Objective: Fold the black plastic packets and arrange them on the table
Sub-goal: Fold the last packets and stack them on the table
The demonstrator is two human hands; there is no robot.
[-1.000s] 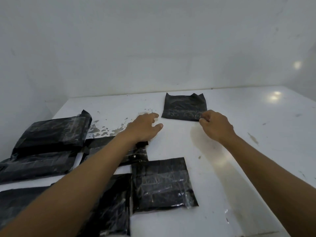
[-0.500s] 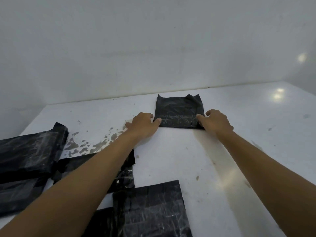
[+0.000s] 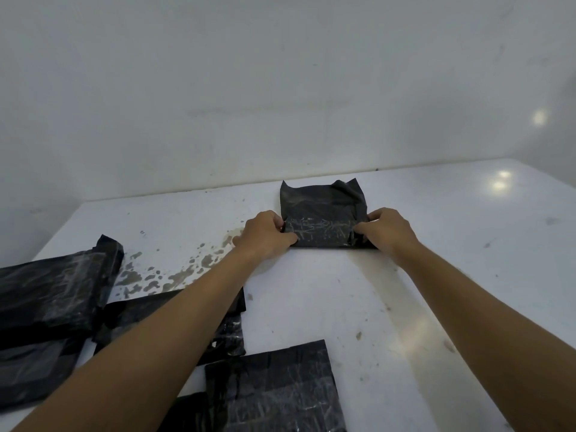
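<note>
Fingers (image 3: 288, 236) of the left hand (image 3: 265, 235) and right hand (image 3: 388, 230) are pinched on the near corners of the black packet (image 3: 322, 210), which is laid on the white table (image 3: 436, 275) between them.

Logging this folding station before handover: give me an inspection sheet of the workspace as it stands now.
Surface: white table, glossy, with brown stains left of centre and small specks elsewhere.
Job's things: far packet lies near the back edge, its far corners sticking up; stacked packets at the left edge; near packet flat at the bottom; middle packet partly under the left forearm.
Clutter: nothing seen.
Grips: left hand pinches the far packet's near left edge; right hand pinches its near right edge.
Cables: nothing seen.
Surroundings: plain white wall behind the table.
</note>
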